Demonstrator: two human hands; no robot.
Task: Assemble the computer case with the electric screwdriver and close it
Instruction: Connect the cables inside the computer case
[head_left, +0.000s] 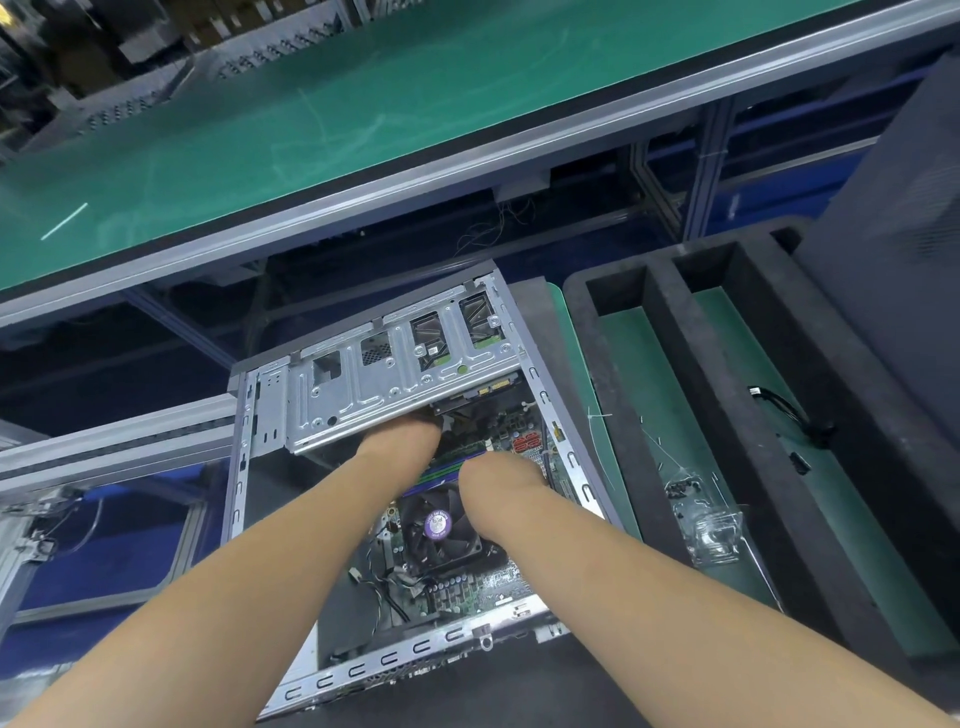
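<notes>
Hands reach inside the open grey metal computer case (395, 467): left hand (410, 434) and right hand (498, 470) grips cannot be told, fingers hidden

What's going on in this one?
A person has both hands inside an open computer case. The left hand reaches under the metal drive cage; the right hand sits above the fan. Fingers are hidden, so any grip is unclear. No electric screwdriver is visible, and the case is not closed.

Left forearm (218, 587): bare, no sleeve, watch or glove visible | Right forearm (649, 597): bare, no sleeve or jewellery | Both hands: mostly hidden from camera
</notes>
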